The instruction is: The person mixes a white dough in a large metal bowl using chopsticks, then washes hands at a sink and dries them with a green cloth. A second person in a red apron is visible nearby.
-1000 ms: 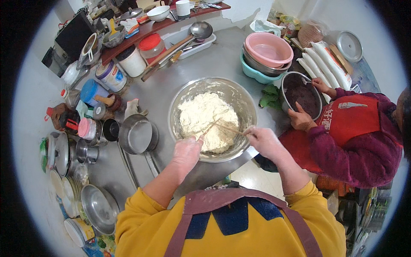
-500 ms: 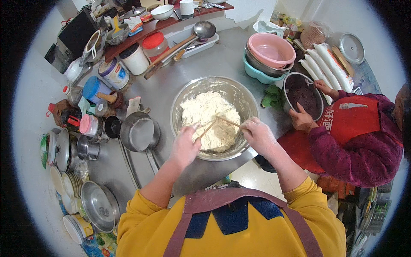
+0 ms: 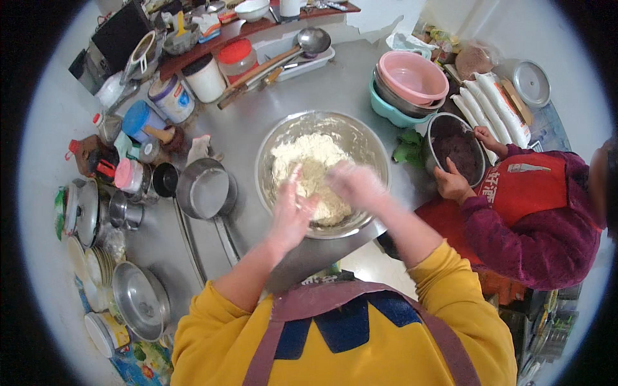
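A wide steel bowl [image 3: 375, 147] holds pale, shaggy floury dough [image 3: 308, 149], with a darker, wetter patch toward the near side. Over the bowl's near left part is my left hand [image 3: 293, 211], dusted with flour, its fingers extended and the thumb apart. No stick shows in it. My right hand [image 3: 358, 186] hovers over the right side of the dough, smeared by motion, so its fingers and anything in them are unclear. The two thin wooden sticks seen earlier cannot be made out now.
At right a co-worker in a red apron [image 3: 524, 183] holds a steel pot [image 3: 430, 143] of dark paste. Beyond the green leaves [image 3: 408, 148] are stacked basins [image 3: 414, 76]. Left of my bowl lie a saucepan [image 3: 205, 188], jars and lids; a long-handled ladle [image 3: 313, 40] rests at the back.
Both hands have moved inward over the dough, the right one leftward and blurred. The sticks that each hand held at the dough no longer show. The view has shifted slightly.
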`<action>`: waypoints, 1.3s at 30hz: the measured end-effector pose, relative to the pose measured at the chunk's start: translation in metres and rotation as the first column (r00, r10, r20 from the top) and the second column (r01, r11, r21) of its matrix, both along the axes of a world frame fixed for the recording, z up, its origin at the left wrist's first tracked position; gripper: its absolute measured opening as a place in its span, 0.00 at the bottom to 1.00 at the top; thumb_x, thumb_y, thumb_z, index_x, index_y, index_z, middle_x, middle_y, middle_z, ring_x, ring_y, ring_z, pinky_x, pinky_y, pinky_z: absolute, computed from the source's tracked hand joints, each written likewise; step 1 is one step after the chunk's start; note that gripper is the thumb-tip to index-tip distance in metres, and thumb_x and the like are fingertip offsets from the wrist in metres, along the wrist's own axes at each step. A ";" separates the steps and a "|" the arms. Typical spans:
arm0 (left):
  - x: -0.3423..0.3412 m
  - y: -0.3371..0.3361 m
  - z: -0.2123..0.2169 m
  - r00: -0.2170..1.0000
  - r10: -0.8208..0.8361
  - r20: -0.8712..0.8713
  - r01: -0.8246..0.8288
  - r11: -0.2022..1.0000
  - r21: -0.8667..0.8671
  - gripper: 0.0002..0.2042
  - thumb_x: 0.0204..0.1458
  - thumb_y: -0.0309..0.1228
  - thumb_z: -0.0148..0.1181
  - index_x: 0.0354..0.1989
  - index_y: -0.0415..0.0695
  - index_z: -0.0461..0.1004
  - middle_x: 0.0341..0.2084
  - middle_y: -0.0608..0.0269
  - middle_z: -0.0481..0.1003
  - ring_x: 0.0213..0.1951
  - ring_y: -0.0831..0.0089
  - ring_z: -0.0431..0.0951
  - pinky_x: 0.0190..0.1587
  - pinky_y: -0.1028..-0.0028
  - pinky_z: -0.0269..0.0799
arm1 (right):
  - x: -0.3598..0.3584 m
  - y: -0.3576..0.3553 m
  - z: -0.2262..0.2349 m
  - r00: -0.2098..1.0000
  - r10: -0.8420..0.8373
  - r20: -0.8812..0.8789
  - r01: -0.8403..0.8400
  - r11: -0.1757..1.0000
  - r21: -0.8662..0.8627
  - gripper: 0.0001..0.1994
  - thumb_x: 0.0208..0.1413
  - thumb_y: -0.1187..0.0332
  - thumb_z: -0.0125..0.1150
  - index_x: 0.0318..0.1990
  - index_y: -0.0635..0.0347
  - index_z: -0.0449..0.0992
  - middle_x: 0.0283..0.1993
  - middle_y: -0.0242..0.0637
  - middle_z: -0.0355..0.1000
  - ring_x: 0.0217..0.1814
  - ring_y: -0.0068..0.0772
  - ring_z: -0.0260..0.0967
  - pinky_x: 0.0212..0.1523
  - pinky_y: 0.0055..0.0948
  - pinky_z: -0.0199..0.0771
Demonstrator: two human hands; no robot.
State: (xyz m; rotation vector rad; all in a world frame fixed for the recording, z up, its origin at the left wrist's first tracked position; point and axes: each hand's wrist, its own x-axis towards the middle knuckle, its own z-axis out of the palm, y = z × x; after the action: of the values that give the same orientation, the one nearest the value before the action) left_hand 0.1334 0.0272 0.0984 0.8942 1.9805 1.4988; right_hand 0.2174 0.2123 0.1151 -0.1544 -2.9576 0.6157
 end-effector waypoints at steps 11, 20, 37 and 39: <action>-0.087 -0.009 -0.095 0.798 0.553 -0.241 -0.591 0.796 -0.131 0.22 0.57 0.36 0.50 0.57 0.37 0.61 0.54 0.46 0.63 0.51 0.57 0.68 0.54 0.64 0.64 | 0.033 0.097 0.029 0.955 -0.273 -0.118 0.213 0.905 -0.370 0.07 0.56 0.73 0.55 0.39 0.66 0.75 0.29 0.36 0.73 0.30 0.18 0.64 0.33 0.22 0.68; -0.088 -0.001 -0.101 0.810 0.585 -0.047 -0.581 0.788 -0.205 0.17 0.54 0.40 0.52 0.37 0.34 0.70 0.34 0.43 0.73 0.39 0.53 0.74 0.43 0.61 0.67 | 0.087 0.032 0.064 0.977 0.030 0.212 0.026 0.965 -0.260 0.09 0.53 0.74 0.57 0.41 0.62 0.77 0.31 0.45 0.73 0.29 0.43 0.71 0.32 0.30 0.72; -0.092 0.001 -0.114 0.803 0.588 -0.094 -0.595 0.793 -0.130 0.16 0.52 0.37 0.55 0.35 0.32 0.69 0.34 0.40 0.71 0.40 0.47 0.71 0.45 0.59 0.65 | 0.029 0.119 0.041 0.927 -0.333 0.174 0.376 0.829 -0.414 0.10 0.59 0.68 0.55 0.41 0.68 0.75 0.29 0.27 0.69 0.32 0.16 0.62 0.33 0.19 0.66; -0.091 0.001 -0.116 0.800 0.594 -0.080 -0.600 0.789 -0.132 0.16 0.52 0.37 0.55 0.35 0.32 0.69 0.35 0.40 0.71 0.41 0.47 0.71 0.46 0.59 0.64 | 0.048 0.095 0.045 0.917 -0.295 0.269 0.385 0.830 -0.404 0.10 0.59 0.69 0.54 0.42 0.67 0.75 0.31 0.27 0.70 0.33 0.17 0.63 0.35 0.19 0.66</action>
State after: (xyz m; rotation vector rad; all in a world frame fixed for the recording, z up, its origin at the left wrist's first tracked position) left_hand 0.0423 0.0284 -0.0171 0.2149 2.5122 1.6151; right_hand 0.2653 0.3076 0.1599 -0.8135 -2.7871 1.2793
